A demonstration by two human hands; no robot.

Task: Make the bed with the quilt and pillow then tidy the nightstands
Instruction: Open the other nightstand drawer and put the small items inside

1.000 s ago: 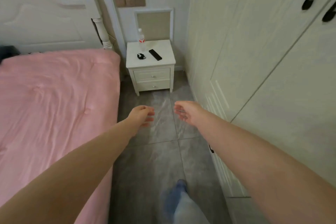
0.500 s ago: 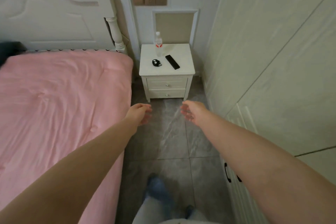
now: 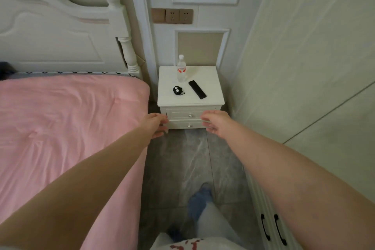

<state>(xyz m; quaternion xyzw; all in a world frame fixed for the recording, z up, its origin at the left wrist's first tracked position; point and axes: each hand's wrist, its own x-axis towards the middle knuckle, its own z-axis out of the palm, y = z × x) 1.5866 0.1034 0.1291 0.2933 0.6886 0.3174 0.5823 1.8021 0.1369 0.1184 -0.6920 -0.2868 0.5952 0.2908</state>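
Note:
A pink quilt (image 3: 67,128) lies spread over the bed on the left. Ahead stands a white two-drawer nightstand (image 3: 211,75), between the bed and the wardrobe. On its top are a clear water bottle (image 3: 181,69) with a red label, a small black pouch (image 3: 178,90) and a black remote (image 3: 197,89). My left hand (image 3: 155,125) and my right hand (image 3: 216,124) reach forward side by side, in front of the drawers. Both have loosely curled fingers and hold nothing. No pillow shows.
A white headboard (image 3: 52,34) with a turned post rises behind the bed. Cream wardrobe doors (image 3: 304,67) line the right, with black handles (image 3: 274,227) low down. A narrow grey tiled floor (image 3: 182,164) runs to the nightstand. My foot in a blue sock (image 3: 199,199) is on it.
I have walked closer to the nightstand, which now appears larger and nearer. Both hands stay outstretched and empty and now overlap its drawer fronts.

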